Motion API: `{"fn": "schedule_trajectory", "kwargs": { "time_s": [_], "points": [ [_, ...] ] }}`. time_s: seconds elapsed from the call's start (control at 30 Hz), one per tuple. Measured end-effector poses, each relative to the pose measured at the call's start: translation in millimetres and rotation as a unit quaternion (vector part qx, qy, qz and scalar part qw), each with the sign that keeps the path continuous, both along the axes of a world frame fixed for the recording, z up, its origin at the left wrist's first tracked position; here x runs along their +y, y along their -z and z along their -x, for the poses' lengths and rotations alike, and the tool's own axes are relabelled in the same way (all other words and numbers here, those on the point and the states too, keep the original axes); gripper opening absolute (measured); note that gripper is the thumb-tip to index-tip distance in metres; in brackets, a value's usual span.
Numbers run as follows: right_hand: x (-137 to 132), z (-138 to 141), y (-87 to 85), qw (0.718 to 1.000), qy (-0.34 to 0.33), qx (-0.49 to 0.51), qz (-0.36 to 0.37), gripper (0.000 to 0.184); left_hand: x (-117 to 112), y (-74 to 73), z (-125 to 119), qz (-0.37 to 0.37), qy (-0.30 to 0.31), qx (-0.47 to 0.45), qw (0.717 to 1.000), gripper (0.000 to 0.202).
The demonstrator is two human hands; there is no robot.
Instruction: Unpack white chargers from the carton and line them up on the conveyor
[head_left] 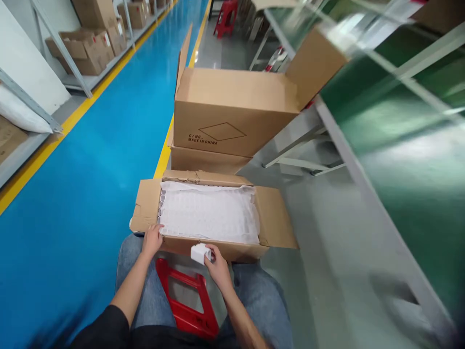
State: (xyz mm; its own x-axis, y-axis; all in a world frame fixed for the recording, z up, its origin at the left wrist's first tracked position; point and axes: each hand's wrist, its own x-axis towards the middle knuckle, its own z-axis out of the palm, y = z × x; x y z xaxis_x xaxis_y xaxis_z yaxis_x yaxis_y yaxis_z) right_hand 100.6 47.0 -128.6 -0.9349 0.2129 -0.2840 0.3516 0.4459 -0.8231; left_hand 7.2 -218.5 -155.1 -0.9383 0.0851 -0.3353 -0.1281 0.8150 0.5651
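An open cardboard box [214,249] sits low in front of my knees with its flaps folded outward. A thin white packing sheet [210,213] covers most of what is inside. Along the left inner side, a row of white-edged pieces [162,206] shows from under the sheet. My left hand [152,238] is closed at the box's near left corner, its fingertips over the rim by the sheet's edge. In my right hand [217,264] is a small white box-shaped piece with a hollow end [199,253], held between thumb and fingers just before the box's near wall.
Behind stands a larger open carton [232,121] with raised flaps. A green-topped workbench [410,160] runs along the right. Beneath my arms is a red plastic stool [192,310]; another red stool [225,19] stands farther off. Shelves with cartons [83,51] line the left beyond the blue floor [109,131].
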Motion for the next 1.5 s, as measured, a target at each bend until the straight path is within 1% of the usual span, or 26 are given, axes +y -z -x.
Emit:
{"fn": "schedule_trajectory", "kwargs": {
  "time_s": [0.07, 0.1, 0.2, 0.3, 0.37, 0.43, 0.6, 0.7, 0.77, 0.83, 0.9, 0.97, 1.03, 1.13, 1.2, 1.27, 1.37, 1.47, 1.5],
  "points": [
    [-25, 41, 16.6, 0.998, -0.038, -0.03, -0.045, 0.029, -5, 18.5, 26, 0.016, -0.036, -0.017, 0.999, 0.032],
    [-39, 59, 25.5, 0.995, -0.061, -0.043, -0.069, 0.03, -8, 26.8, 35, 0.022, -0.049, -0.029, 0.998, 0.031],
    [-82, 99, 49.4, 0.98, -0.128, -0.077, -0.129, 0.029, -15, 44.8, 47, 0.02, -0.059, -0.067, 0.996, 0.028],
    [-114, 117, 64.4, 0.963, -0.173, -0.106, -0.177, 0.026, -17, 52.6, 46, 0.012, -0.059, -0.094, 0.994, 0.027],
    [-125, 118, 69.3, 0.953, -0.191, -0.116, -0.203, 0.025, -17, 54.5, 45, 0.008, -0.061, -0.104, 0.993, 0.028],
    [-130, 115, 71.5, 0.945, -0.207, -0.119, -0.223, 0.024, -17, 55.6, 44, 0.005, -0.064, -0.111, 0.992, 0.028],
    [-133, 107, 69.8, 0.928, -0.238, -0.12, -0.26, 0.023, -19, 57.2, 45, 0.0, -0.075, -0.113, 0.991, 0.028],
    [-131, 116, 65.5, 0.924, -0.236, -0.12, -0.277, 0.023, -17, 55.1, 42, -0.003, -0.071, -0.102, 0.992, 0.027],
    [-125, 131, 62.1, 0.923, -0.227, -0.114, -0.29, 0.025, -13, 51.8, 40, -0.003, -0.062, -0.088, 0.994, 0.027],
    [-116, 155, 58.6, 0.922, -0.214, -0.105, -0.305, 0.028, -5, 47.8, 40, 0.001, -0.05, -0.067, 0.997, 0.027],
    [-106, 182, 55.2, 0.921, -0.204, -0.096, -0.317, 0.031, 4, 44.8, 49, 0.009, -0.037, -0.036, 0.999, 0.025],
    [-98, 207, 52.1, 0.919, -0.203, -0.088, -0.326, 0.033, 13, 44.3, 70, 0.021, -0.026, 0.005, 0.999, 0.025],
    [-93, 222, 50.0, 0.917, -0.206, -0.081, -0.332, 0.034, 20, 46.8, 102, 0.033, -0.026, 0.052, 0.998, 0.031],
    [-87, 227, 52.2, 0.913, -0.217, -0.074, -0.339, 0.036, 26, 54.4, 154, 0.041, -0.043, 0.115, 0.992, 0.049],
    [-84, 223, 58.5, 0.909, -0.226, -0.077, -0.341, 0.037, 28, 60.6, 181, 0.033, -0.057, 0.143, 0.988, 0.05],
    [-80, 217, 67.0, 0.907, -0.235, -0.082, -0.34, 0.036, 29, 66.6, 198, 0.017, -0.068, 0.16, 0.985, 0.045],
    [-76, 212, 76.6, 0.907, -0.242, -0.089, -0.333, 0.03, 29, 73.2, 214, -0.012, -0.09, 0.173, 0.981, 0.03],
    [-74, 216, 76.0, 0.913, -0.234, -0.089, -0.323, 0.026, 24, 77.4, 227, -0.039, -0.14, 0.171, 0.974, 0.012],
    [-74, 220, 73.7, 0.916, -0.227, -0.086, -0.32, 0.027, 22, 78.4, 231, -0.05, -0.156, 0.167, 0.972, 0.011]
  ]
}}
